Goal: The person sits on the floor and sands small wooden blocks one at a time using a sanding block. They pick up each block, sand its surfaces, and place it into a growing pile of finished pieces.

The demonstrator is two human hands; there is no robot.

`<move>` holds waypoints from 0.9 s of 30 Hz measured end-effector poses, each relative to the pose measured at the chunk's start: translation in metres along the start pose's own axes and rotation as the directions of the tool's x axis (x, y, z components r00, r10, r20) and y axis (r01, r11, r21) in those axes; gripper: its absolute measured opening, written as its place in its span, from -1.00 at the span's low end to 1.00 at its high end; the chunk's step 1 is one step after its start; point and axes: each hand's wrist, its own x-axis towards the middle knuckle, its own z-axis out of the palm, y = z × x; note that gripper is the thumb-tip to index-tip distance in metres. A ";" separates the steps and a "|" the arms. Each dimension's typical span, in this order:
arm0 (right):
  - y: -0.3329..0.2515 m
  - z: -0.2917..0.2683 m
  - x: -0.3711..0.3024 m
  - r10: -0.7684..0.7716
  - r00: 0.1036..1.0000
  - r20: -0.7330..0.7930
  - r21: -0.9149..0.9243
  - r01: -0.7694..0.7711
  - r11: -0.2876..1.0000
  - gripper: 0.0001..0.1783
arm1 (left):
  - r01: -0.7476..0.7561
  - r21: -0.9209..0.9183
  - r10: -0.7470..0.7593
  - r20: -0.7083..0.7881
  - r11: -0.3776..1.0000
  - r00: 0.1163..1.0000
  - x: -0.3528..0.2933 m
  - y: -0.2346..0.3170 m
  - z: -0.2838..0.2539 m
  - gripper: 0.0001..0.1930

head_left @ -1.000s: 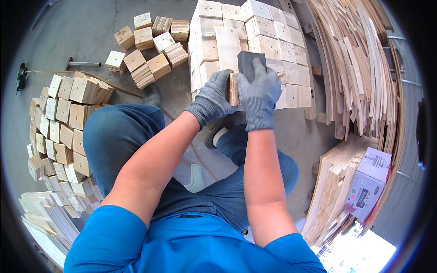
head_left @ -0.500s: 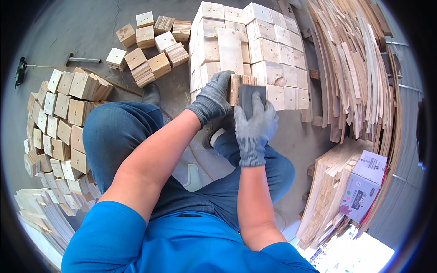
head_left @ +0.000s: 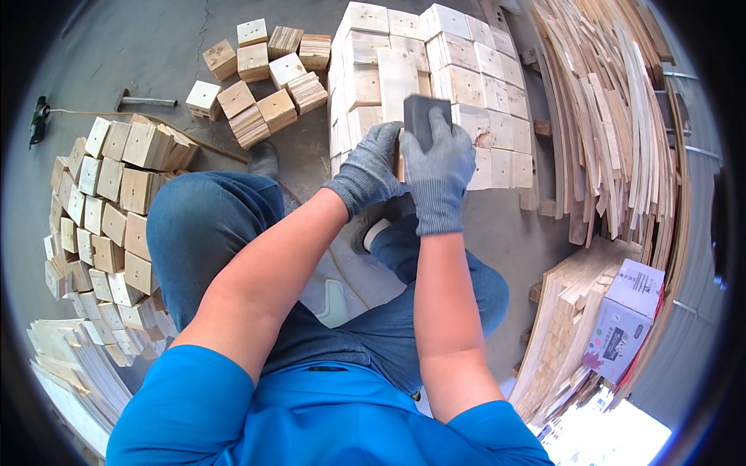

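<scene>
My gloved right hand (head_left: pixel 439 167) is closed around a dark grey sanding block (head_left: pixel 418 116), its far end showing past my fingers. Beside it, my gloved left hand (head_left: pixel 370 169) grips a layered wooden block (head_left: pixel 401 168). Only a sliver of that wood shows between the hands; the rest is covered. Both hands are just in front of a tall stack of pale wooden blocks (head_left: pixel 497 109), where a longer flat board (head_left: pixel 397 74) lies on top.
Loose wooden blocks (head_left: pixel 253 62) lie on the floor ahead left. Another block stack (head_left: pixel 109 186) stands at my left, near a hammer (head_left: pixel 148 101) and a corded tool (head_left: pixel 37 120). Long wood strips (head_left: pixel 598 140) and a cardboard box (head_left: pixel 622 318) are at the right.
My right hand has slid the sanding block forward, away from me, over the wooden block. My left hand stays in nearly the same place, still gripping the wood.
</scene>
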 end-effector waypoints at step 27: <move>0.042 -0.024 0.006 -0.157 0.986 -0.060 0.285 0.168 0.944 -0.35 | -0.143 -0.018 0.140 -0.114 0.990 0.984 0.005 0.004 0.008 -0.38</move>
